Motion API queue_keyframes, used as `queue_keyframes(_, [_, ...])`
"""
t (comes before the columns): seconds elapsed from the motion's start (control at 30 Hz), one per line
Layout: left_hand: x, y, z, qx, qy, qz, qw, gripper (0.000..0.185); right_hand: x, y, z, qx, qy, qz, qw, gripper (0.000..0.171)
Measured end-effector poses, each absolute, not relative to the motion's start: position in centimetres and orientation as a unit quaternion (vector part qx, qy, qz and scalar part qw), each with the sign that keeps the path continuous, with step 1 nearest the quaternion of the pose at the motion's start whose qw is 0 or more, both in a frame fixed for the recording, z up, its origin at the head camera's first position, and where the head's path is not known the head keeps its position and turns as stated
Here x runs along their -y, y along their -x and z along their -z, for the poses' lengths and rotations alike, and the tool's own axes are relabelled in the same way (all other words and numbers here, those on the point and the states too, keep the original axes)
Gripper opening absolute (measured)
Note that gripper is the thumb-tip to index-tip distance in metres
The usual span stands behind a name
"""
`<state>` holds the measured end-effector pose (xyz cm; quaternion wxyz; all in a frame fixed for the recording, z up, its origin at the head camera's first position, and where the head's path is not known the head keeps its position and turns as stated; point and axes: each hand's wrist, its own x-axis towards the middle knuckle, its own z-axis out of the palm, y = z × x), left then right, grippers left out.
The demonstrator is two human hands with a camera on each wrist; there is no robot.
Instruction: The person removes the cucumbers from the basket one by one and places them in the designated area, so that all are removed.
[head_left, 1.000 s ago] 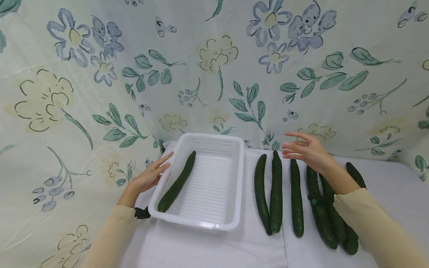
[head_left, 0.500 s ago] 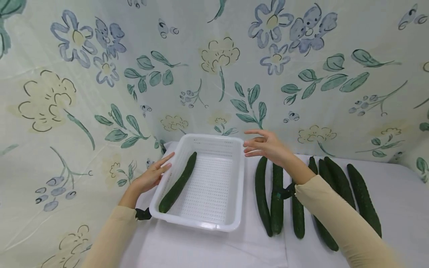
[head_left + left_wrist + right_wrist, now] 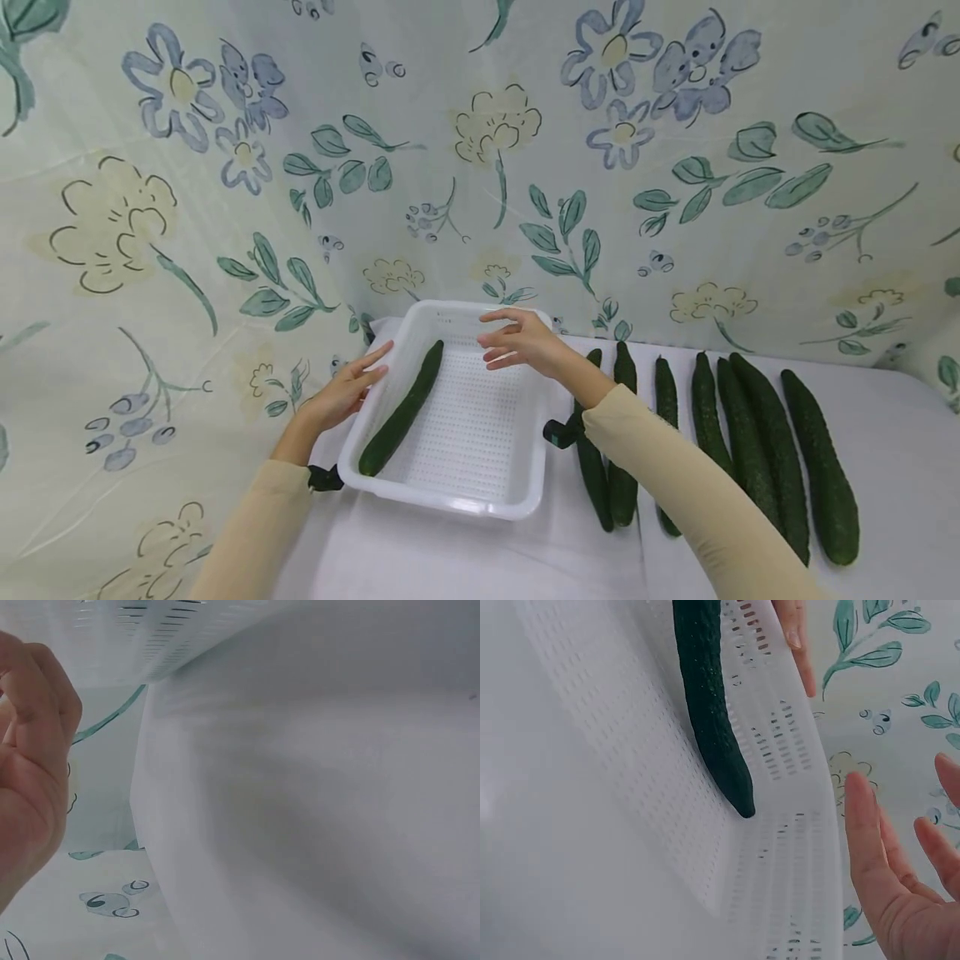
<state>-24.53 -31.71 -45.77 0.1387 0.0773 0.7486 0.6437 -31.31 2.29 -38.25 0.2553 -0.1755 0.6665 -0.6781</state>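
Observation:
A white plastic basket (image 3: pixel 480 504) with a perforated bottom holds one long dark green cucumber (image 3: pixel 402 408) along its left side. In the right wrist view that cucumber (image 3: pixel 709 705) lies against the slotted wall. My left hand (image 3: pixel 347 392) touches the outside of the basket's left rim with its fingers extended. Over the back right part of the basket is my right hand (image 3: pixel 525 343), empty, fingers spread and slightly bent. Its thumb and fingers are apart in the right wrist view too. Beneath my right forearm, two cucumbers (image 3: pixel 624 492) lie side by side, partly covered by the sleeve.
Farther right on the white cloth (image 3: pixel 892 467) lie several more cucumbers (image 3: pixel 821 467) in a rough row, pointing away from me. A flower-patterned curtain (image 3: pixel 465 167) hangs behind and to the left of the table. A small black device (image 3: pixel 562 432) is on my right wrist.
My right hand has moved left, from above the cucumbers to over the basket, staying empty. The left hand, the basket and the cucumber in it stay in place.

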Motion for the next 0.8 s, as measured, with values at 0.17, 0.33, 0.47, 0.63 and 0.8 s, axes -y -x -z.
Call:
queue_keyframes(0.17, [31.6,24.5,45.6,-0.746,-0.074,-0.648,0.136,0.052,0.2,31.4,39.3,-0.673,0.157,0.673,0.262,0.051])
queue_keyframes(0.33, [31.6,24.5,45.7,-0.745,-0.085,-0.647,0.14,0.052,2.3,31.6,40.3,-0.673,0.124,0.677,0.273,0.051])
queue_keyframes(0.47, [31.6,24.7,45.8,-0.747,-0.087,-0.645,0.139,0.052,3.8,31.6,41.0,-0.672,0.105,0.679,0.277,0.049])
queue_keyframes(0.63, [31.6,24.7,45.8,-0.742,-0.091,-0.649,0.14,0.052,5.1,31.4,41.8,-0.675,0.1,0.671,0.291,0.051])
queue_keyframes(0.8, [31.9,24.6,45.7,-0.742,-0.094,-0.649,0.14,0.052,6.0,31.2,42.4,-0.683,0.104,0.661,0.291,0.051])
